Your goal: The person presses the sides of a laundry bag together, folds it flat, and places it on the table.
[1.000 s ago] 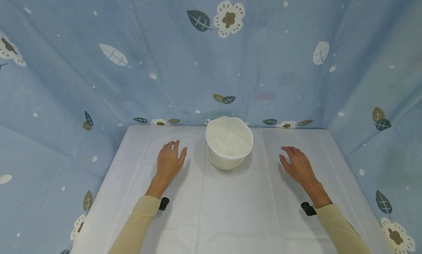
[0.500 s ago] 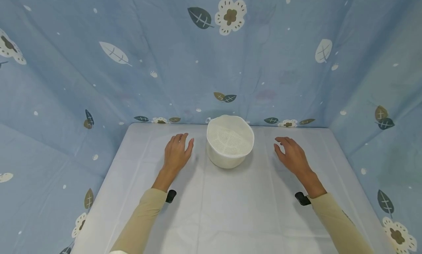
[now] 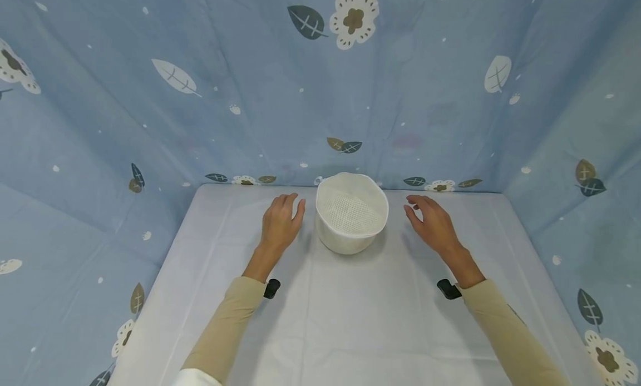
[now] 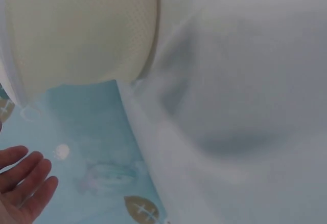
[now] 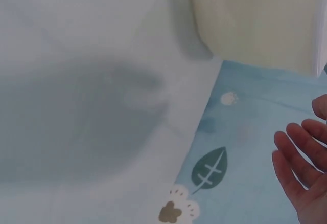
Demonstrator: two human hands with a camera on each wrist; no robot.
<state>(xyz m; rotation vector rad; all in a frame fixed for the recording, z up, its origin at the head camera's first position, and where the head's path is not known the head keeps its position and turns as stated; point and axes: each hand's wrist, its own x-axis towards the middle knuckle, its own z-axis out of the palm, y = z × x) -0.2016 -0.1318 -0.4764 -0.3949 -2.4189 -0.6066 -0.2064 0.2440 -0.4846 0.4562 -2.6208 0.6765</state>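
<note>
A cream-white mesh basket point(image 3: 350, 211) with a wavy rim stands upright near the back of the white table. To its left my left hand point(image 3: 282, 223) hovers over the table with relaxed fingers, a short gap from the basket's side. On the other side my right hand point(image 3: 432, 224) is held with its fingers loosely bent toward the basket, also apart from it. Both hands hold nothing. In the left wrist view the basket's wall point(image 4: 82, 29) fills the upper left, above the left fingers point(image 4: 25, 178). The right wrist view has the basket point(image 5: 260, 24) at the upper right.
A blue curtain point(image 3: 280, 124) with leaf and flower prints rises behind the table and along both sides. The white tablecloth point(image 3: 360, 313) spreads out in front of the basket. A small black device point(image 3: 272, 288) sits at the left wrist, another black device point(image 3: 448, 289) at the right.
Both hands have moved forward and inward, closing in on the basket from its two sides. The basket stays in its place on the table.
</note>
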